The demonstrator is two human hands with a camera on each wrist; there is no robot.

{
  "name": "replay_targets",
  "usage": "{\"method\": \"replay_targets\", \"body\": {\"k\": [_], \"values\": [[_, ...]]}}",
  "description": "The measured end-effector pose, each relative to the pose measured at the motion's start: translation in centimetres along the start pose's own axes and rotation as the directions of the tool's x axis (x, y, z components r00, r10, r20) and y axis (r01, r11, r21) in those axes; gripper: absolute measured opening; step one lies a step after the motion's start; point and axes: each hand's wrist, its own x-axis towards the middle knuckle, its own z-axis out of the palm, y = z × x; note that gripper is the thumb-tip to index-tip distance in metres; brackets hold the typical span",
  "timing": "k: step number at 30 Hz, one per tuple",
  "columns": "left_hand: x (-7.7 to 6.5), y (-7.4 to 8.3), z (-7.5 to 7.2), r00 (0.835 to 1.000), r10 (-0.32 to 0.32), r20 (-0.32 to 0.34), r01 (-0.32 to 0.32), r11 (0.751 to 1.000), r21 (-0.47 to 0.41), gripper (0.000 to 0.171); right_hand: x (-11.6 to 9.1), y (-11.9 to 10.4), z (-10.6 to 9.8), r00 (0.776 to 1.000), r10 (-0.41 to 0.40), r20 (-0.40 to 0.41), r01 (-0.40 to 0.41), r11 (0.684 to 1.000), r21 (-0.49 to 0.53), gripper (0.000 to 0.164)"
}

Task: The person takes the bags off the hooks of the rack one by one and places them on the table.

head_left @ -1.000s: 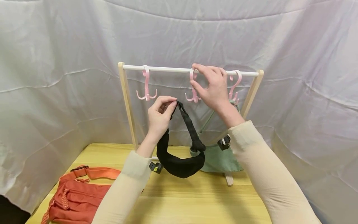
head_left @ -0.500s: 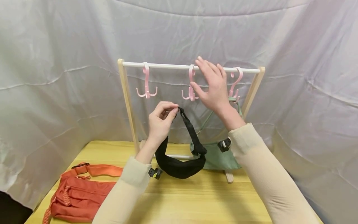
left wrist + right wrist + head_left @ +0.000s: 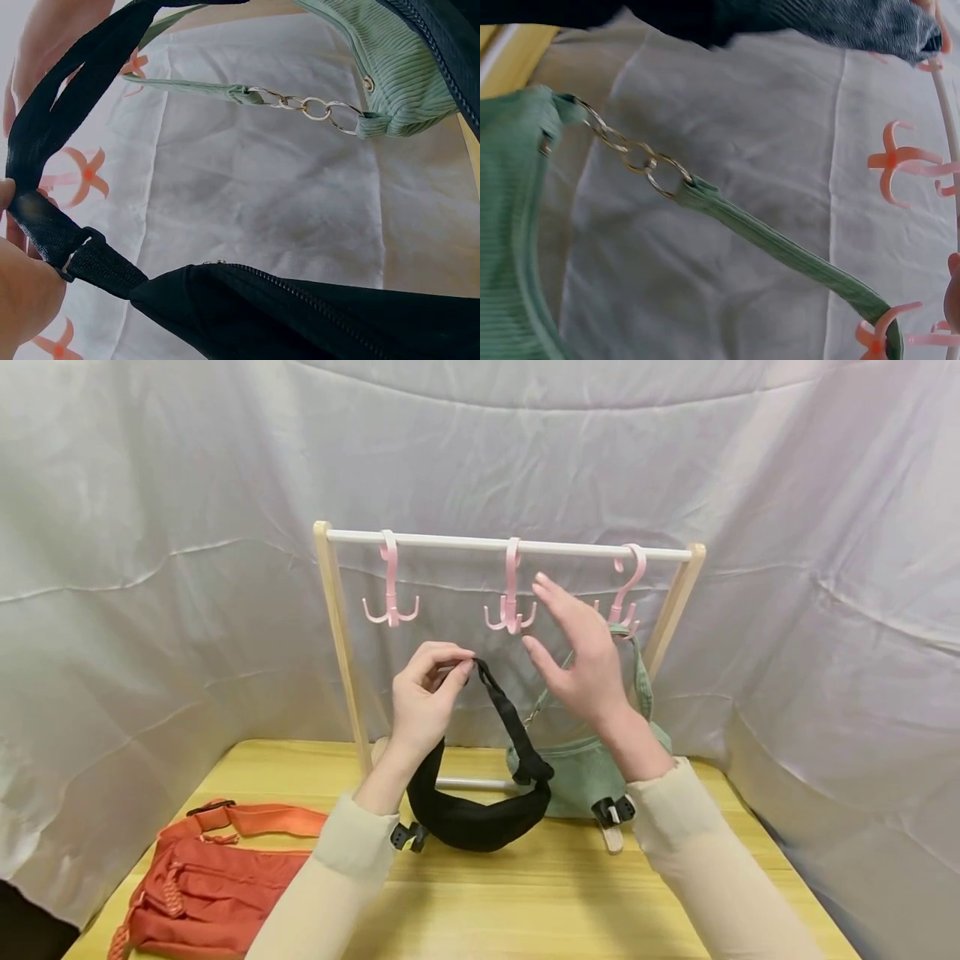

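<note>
My left hand (image 3: pixel 425 697) pinches the top of the strap of a black shoulder bag (image 3: pixel 480 822), which hangs below it in front of the rack. In the left wrist view the bag's strap (image 3: pixel 105 270) shows a buckle, and a zipper runs along its body. My right hand (image 3: pixel 588 664) is held in the air with fingers spread, holding nothing, just right of the middle pink hook (image 3: pixel 512 610). Behind it a green corduroy bag (image 3: pixel 573 768) hangs by its strap from the right pink hook (image 3: pixel 628 585); gold rings (image 3: pixel 634 154) join that strap to the bag.
A white rod (image 3: pixel 450 541) on wooden posts carries the hooks, including a left pink hook (image 3: pixel 391 585). An orange-red bag (image 3: pixel 217 893) lies at the front left of the yellow wooden table (image 3: pixel 480 910). A grey-white curtain (image 3: pixel 225 468) encloses the back and sides.
My right hand has left the rod and middle hook and come down, its fingers spreading. The left hand has lowered slightly with the black bag. The middle hook has turned a little.
</note>
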Motion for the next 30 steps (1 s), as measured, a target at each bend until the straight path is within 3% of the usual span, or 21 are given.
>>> {"method": "replay_targets", "body": {"k": [13,30], "values": [[-0.4,0.4,-0.6,1.0,-0.001,-0.003,0.001,1.0,0.026,0.013,-6.2,-3.0,-0.3,0.998,0.057,-0.005,-0.057,0.996,0.066,0.053],[-0.7,0.4,-1.4,0.999,0.036,0.023,-0.037,0.996,0.083,0.011,-13.1,-4.5,-0.3,0.991,0.072,0.117,-0.084,0.991,0.105,0.047]]}}
